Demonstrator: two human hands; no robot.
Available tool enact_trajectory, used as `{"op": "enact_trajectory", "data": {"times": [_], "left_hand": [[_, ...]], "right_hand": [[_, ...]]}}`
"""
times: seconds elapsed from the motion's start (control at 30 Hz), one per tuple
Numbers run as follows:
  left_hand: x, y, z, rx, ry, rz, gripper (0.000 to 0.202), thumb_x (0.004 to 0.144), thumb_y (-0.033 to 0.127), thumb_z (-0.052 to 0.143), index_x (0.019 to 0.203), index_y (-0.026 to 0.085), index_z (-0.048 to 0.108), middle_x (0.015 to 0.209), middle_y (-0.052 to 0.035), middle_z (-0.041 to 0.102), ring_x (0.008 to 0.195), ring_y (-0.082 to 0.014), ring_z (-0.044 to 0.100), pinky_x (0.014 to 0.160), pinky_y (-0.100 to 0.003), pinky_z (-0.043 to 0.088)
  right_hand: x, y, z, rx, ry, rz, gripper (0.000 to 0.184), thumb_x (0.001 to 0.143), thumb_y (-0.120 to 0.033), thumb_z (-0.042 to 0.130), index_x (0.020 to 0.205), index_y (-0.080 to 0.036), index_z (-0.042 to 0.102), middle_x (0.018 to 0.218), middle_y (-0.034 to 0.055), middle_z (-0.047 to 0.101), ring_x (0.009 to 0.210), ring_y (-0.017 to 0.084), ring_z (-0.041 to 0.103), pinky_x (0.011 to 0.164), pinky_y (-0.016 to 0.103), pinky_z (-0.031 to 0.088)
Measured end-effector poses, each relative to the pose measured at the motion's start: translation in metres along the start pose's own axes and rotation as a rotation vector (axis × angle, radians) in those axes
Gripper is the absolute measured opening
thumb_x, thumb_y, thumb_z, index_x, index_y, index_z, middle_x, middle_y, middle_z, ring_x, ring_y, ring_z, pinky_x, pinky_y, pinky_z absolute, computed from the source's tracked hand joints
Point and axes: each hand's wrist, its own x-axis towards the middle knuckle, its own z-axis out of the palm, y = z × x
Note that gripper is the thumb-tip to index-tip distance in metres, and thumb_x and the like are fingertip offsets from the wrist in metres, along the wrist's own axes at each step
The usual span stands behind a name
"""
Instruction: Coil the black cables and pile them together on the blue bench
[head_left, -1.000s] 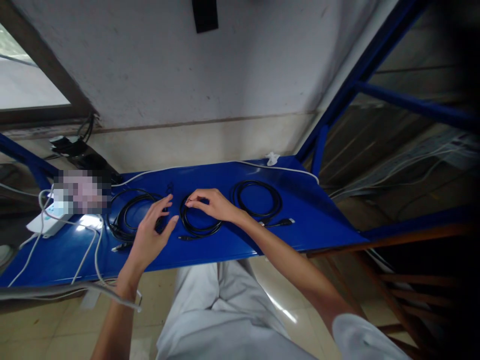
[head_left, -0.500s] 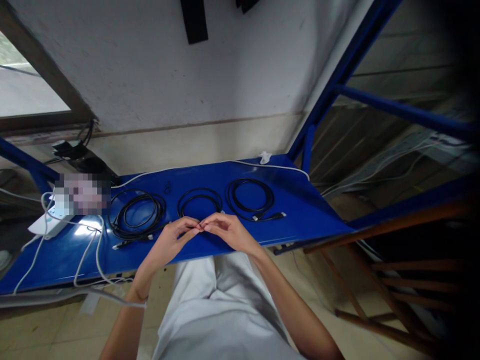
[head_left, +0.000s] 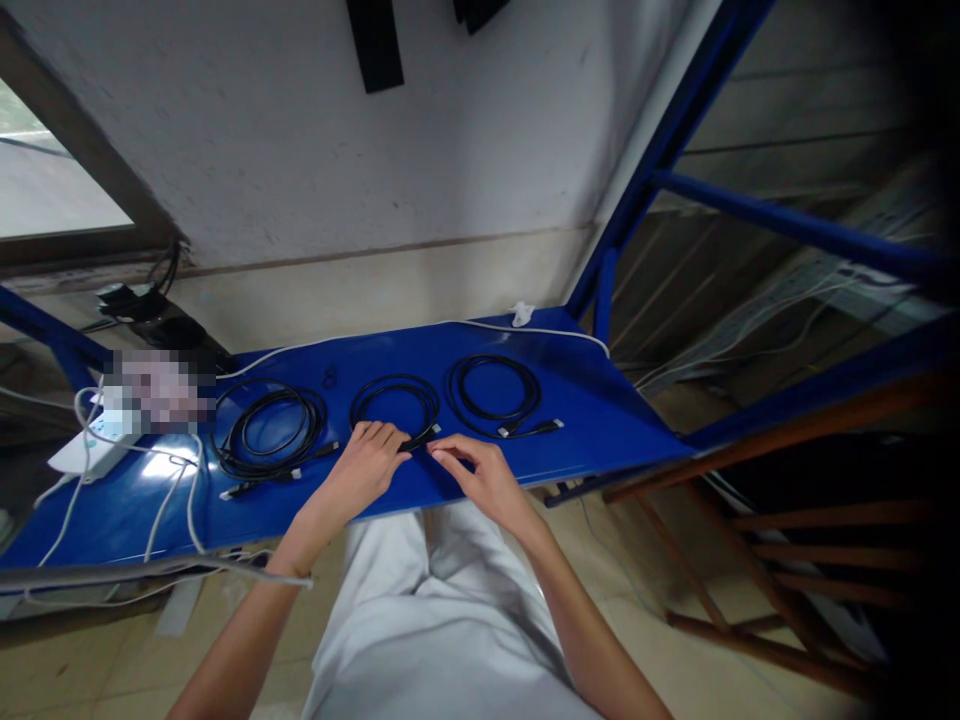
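Three black cables lie coiled in a row on a blue shelf (head_left: 600, 420). My left hand (head_left: 364, 470) rests at the near edge of the middle coil (head_left: 394, 398), fingers curled over the cable's end plugs (head_left: 421, 437). My right hand (head_left: 480, 472) sits just right of it, thumb and forefinger pinched close to the same plugs. The left coil (head_left: 270, 435) is thicker and looser. The right coil (head_left: 491, 390) has its plug ends (head_left: 532, 428) sticking out to the right.
A white power strip (head_left: 90, 445) with white cords (head_left: 176, 490) lies at the shelf's left end. A white cable (head_left: 525, 320) runs along the back edge. Blue frame posts (head_left: 652, 160) rise on the right. Wooden rails (head_left: 750, 560) stand lower right.
My hands drew back from on top of the middle coil to its near edge, met fingertip to fingertip, then parted slightly around its plug ends. The camera view drifted right.
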Motion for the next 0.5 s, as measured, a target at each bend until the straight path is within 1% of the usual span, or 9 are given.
{"op": "enact_trajectory", "data": {"times": [0.07, 0.13, 0.2, 0.27, 0.33, 0.4, 0.47, 0.5], "left_hand": [[0.002, 0.001, -0.002, -0.066, 0.037, -0.022, 0.026, 0.110, 0.033, 0.050, 0.125, 0.021, 0.067, 0.119, -0.0133, 0.070, 0.108, -0.0294, 0.069, 0.100, -0.048, 0.052], [0.003, 0.005, -0.003, -0.181, 0.119, -0.056, 0.027, 0.111, 0.034, 0.049, 0.129, 0.021, 0.065, 0.120, -0.0122, 0.068, 0.107, -0.0261, 0.070, 0.098, -0.043, 0.055], [0.004, 0.011, -0.005, -0.302, 0.213, -0.079, 0.028, 0.111, 0.035, 0.051, 0.131, 0.021, 0.065, 0.118, -0.0109, 0.067, 0.107, -0.0238, 0.069, 0.098, -0.039, 0.056], [0.004, 0.019, -0.007, -0.396, 0.266, -0.082, 0.028, 0.110, 0.033, 0.053, 0.132, 0.021, 0.067, 0.118, -0.0108, 0.067, 0.111, -0.0228, 0.069, 0.101, -0.038, 0.057], [0.004, 0.025, -0.010, -0.452, 0.266, -0.079, 0.031, 0.110, 0.030, 0.053, 0.136, 0.021, 0.068, 0.122, -0.0116, 0.067, 0.116, -0.0226, 0.068, 0.105, -0.038, 0.056], [0.002, 0.030, -0.013, -0.480, 0.234, -0.080, 0.037, 0.110, 0.029, 0.052, 0.144, 0.023, 0.066, 0.127, -0.0127, 0.065, 0.120, -0.0225, 0.067, 0.109, -0.038, 0.055], [-0.001, 0.032, -0.014, -0.498, 0.207, -0.091, 0.042, 0.110, 0.030, 0.051, 0.150, 0.024, 0.063, 0.130, -0.0135, 0.064, 0.121, -0.0222, 0.067, 0.108, -0.037, 0.056], [-0.002, 0.033, -0.014, -0.504, 0.199, -0.099, 0.043, 0.110, 0.031, 0.052, 0.152, 0.024, 0.062, 0.131, -0.0137, 0.064, 0.120, -0.0220, 0.068, 0.107, -0.037, 0.057]], "right_hand": [[0.001, 0.003, 0.005, 0.023, 0.004, 0.023, 0.022, 0.104, -0.043, 0.068, 0.110, -0.027, 0.082, 0.113, 0.0056, 0.083, 0.103, 0.027, 0.078, 0.095, 0.039, 0.060], [0.004, 0.006, 0.011, 0.069, 0.009, 0.051, 0.024, 0.103, -0.045, 0.069, 0.110, -0.026, 0.082, 0.113, 0.0052, 0.083, 0.104, 0.026, 0.078, 0.097, 0.038, 0.059], [0.009, 0.007, 0.018, 0.143, 0.022, 0.075, 0.024, 0.101, -0.045, 0.070, 0.109, -0.025, 0.082, 0.112, 0.0046, 0.083, 0.104, 0.024, 0.078, 0.097, 0.036, 0.058], [0.015, 0.008, 0.026, 0.231, 0.038, 0.089, 0.024, 0.099, -0.045, 0.074, 0.106, -0.024, 0.082, 0.108, 0.0038, 0.083, 0.100, 0.023, 0.077, 0.093, 0.033, 0.058], [0.020, 0.010, 0.032, 0.311, 0.056, 0.107, 0.023, 0.094, -0.045, 0.078, 0.100, -0.023, 0.083, 0.100, 0.0029, 0.083, 0.093, 0.022, 0.077, 0.088, 0.032, 0.058], [0.023, 0.012, 0.037, 0.377, 0.088, 0.146, 0.023, 0.089, -0.045, 0.083, 0.096, -0.023, 0.084, 0.093, 0.0026, 0.083, 0.087, 0.021, 0.076, 0.084, 0.032, 0.058], [0.023, 0.015, 0.040, 0.443, 0.139, 0.197, 0.024, 0.083, -0.045, 0.089, 0.093, -0.023, 0.086, 0.093, 0.0033, 0.084, 0.086, 0.022, 0.077, 0.087, 0.034, 0.060], [0.023, 0.016, 0.041, 0.476, 0.163, 0.219, 0.025, 0.080, -0.044, 0.091, 0.093, -0.023, 0.087, 0.096, 0.0042, 0.085, 0.088, 0.023, 0.078, 0.090, 0.035, 0.061]]}}
